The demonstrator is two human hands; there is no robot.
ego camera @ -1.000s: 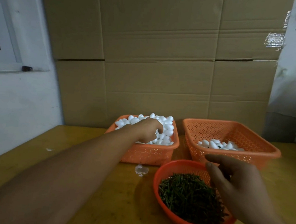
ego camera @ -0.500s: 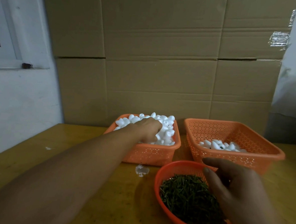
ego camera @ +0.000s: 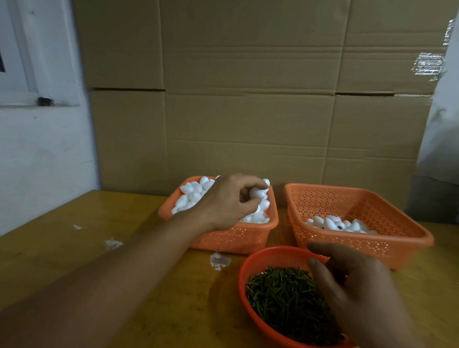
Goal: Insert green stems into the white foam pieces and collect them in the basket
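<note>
My left hand (ego camera: 228,200) is over the left orange basket (ego camera: 235,238), which is heaped with white foam pieces (ego camera: 192,191). Its fingertips pinch one white foam piece (ego camera: 258,193) just above the heap. My right hand (ego camera: 355,294) hovers over the round red basket (ego camera: 246,269) of green stems (ego camera: 282,295), fingers curled and apart; nothing shows in them. The right orange basket (ego camera: 356,197) holds a few foam pieces (ego camera: 332,223) with dark stem ends showing.
All three baskets stand on a yellow wooden table (ego camera: 109,274). Stacked cardboard boxes (ego camera: 241,94) form a wall right behind them. Small white foam scraps (ego camera: 219,260) lie on the table left of the red basket. A white wall with a window frame is at the left.
My left hand has turned and lifted slightly out of the heap, now pinching one foam piece. My right hand stays over the stems, almost unmoved.
</note>
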